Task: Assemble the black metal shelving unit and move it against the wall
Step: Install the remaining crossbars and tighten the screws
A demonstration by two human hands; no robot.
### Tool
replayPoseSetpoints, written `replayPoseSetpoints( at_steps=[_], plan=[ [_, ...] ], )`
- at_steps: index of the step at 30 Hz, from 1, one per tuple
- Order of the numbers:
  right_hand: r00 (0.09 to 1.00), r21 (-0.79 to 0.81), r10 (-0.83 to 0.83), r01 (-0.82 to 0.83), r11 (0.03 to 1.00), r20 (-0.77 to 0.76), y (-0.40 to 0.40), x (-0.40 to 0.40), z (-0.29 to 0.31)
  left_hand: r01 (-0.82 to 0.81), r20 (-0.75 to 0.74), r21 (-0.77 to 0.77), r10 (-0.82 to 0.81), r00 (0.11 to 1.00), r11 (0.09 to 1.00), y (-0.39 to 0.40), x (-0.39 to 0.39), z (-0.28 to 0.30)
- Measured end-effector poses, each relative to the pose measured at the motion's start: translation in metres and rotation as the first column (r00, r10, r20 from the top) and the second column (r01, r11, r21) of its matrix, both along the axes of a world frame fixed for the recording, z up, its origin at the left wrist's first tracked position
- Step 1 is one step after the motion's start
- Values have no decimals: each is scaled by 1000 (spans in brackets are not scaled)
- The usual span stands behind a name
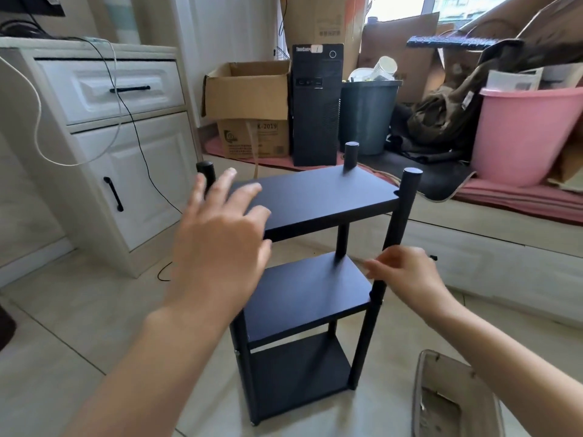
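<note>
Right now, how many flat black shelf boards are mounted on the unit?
3: top black shelf board under the left hand, middle board beside the right hand, bottom board near the floor. None seems hidden.

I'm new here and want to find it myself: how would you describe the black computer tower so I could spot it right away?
Look past the black shelving unit to the clutter along the far wall. Between the open cardboard box and the dark bin stands the computer tower. It is the only tall, upright black slab there, with a round button and a white label at its top.
</note>
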State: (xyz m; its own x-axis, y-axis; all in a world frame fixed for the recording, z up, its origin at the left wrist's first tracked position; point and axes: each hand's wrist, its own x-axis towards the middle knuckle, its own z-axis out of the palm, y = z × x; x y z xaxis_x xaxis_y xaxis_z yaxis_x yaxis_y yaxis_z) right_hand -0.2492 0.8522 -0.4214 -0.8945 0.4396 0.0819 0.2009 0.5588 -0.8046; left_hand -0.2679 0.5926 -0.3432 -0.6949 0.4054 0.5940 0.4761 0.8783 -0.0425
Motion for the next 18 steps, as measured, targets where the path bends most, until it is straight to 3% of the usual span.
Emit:
replayPoseSetpoints(
  at_steps=[4, 8, 13, 18],
  plan=[
    [989, -65, -143, 142, 988, -20, 36, -10, -5, 100, 24, 7, -101, 995, 995, 40, 7, -21],
    [998, -167, -38, 29, 986, -50, 43, -17, -10, 100, 78, 26, -101, 992, 995, 56, -4, -37],
    [996, -222, 25, -45, 974, -90, 38, -16, -8, 88, 2, 27, -88, 996, 996, 65, -15, -43],
    [995, -122, 53, -64, 990, -87, 36, 0, -4, 159, -78, 127, -150, 986, 979, 54, -32, -47]
  ],
)
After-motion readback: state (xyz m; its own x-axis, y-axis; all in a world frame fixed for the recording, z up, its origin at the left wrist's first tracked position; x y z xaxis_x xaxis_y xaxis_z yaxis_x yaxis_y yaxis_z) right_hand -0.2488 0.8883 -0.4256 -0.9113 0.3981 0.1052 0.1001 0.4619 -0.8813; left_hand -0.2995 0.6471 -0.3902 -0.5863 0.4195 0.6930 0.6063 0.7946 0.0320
